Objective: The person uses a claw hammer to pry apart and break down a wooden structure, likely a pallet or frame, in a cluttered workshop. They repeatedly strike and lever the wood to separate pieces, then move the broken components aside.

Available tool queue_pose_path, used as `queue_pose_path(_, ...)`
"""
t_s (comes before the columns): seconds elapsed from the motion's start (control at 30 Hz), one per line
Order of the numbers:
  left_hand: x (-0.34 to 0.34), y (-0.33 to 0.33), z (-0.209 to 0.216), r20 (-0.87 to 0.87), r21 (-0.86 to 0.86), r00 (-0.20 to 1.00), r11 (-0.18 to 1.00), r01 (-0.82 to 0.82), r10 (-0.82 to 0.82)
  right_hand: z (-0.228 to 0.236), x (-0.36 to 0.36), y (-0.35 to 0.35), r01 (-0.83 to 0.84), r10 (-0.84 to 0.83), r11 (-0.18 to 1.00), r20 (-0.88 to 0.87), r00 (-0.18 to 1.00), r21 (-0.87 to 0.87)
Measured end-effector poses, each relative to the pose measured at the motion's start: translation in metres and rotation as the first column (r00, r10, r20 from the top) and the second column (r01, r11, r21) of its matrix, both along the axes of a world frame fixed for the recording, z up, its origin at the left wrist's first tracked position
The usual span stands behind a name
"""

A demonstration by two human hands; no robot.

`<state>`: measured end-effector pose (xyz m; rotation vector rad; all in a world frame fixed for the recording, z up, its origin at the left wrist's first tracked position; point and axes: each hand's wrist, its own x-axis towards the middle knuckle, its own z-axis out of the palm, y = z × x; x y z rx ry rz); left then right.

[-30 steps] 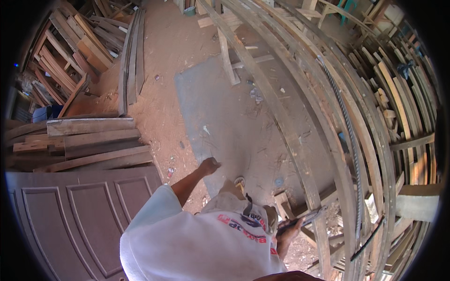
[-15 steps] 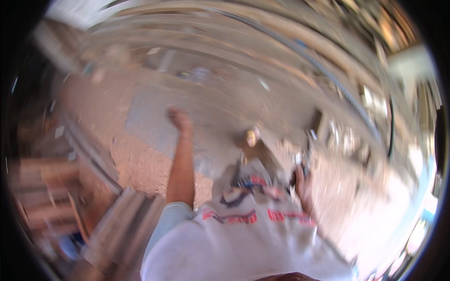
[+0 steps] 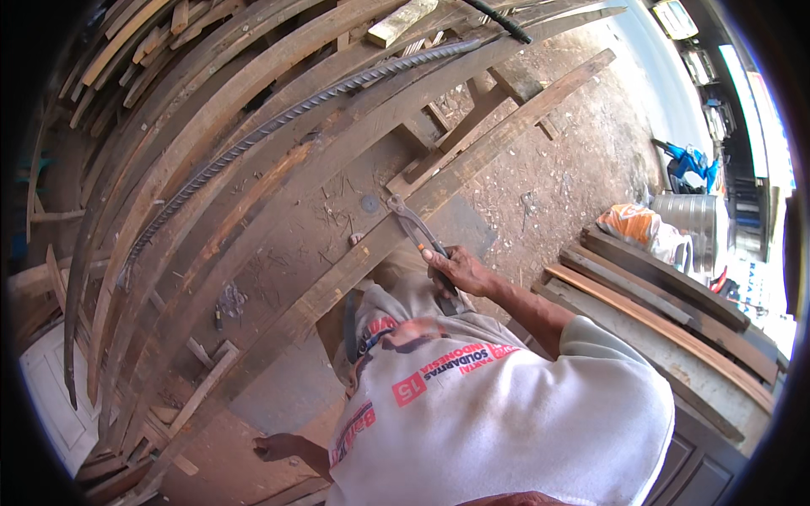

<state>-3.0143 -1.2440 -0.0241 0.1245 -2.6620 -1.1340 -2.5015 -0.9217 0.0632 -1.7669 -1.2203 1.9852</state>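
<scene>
My right hand is closed round the handles of a pair of dark metal pincers in front of my waist. Their jaw end points away from me, over a long wooden beam that crosses ahead of my legs. I cannot tell whether the jaws touch the wood. Low on the left hangs my left hand, its fingers loosely apart with nothing seen in them.
Long boards with a ribbed steel bar on them curve across the far left. Stacked planks lie at the right, near a metal drum and an orange-and-white bag. Wood scraps litter the dirt floor. A white panel door leans at far left.
The view has swung round and sharpened from a blur. My left arm, stretched forward before, now hangs low at the left. My right hand has come up in front with the pincers.
</scene>
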Motion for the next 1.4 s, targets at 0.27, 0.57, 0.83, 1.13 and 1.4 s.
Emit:
queue_pose_path(0.27,-0.053,0.114,0.092,0.146,-0.536,0.370,0.241,0.809,-0.918,0.032,-0.056,-0.003,0.255,-0.272,0.936,0.041,0.961,0.245)
queue_pose_path(0.57,-0.120,0.166,0.118,0.891,-0.085,-0.039,-0.249,0.965,-0.453,-0.007,-0.124,-0.055,0.553,-0.582,0.789,0.036,0.813,0.267)
queue_pose_path(0.83,-0.125,0.130,0.080,0.694,-0.320,0.026,-0.275,0.907,-0.720,0.003,-0.180,-0.113,0.494,-0.545,0.811,0.096,0.833,0.315)
queue_pose_path(1.13,-0.099,0.088,0.058,0.436,-0.523,0.126,-0.137,0.841,-0.891,-0.014,-0.184,-0.127,0.466,-0.522,0.826,0.118,0.844,0.318)
queue_pose_path(1.4,-0.096,0.094,0.073,0.527,-0.341,-0.012,-0.225,0.913,-0.850,0.000,-0.169,-0.109,0.314,-0.389,0.886,0.174,0.905,0.342)
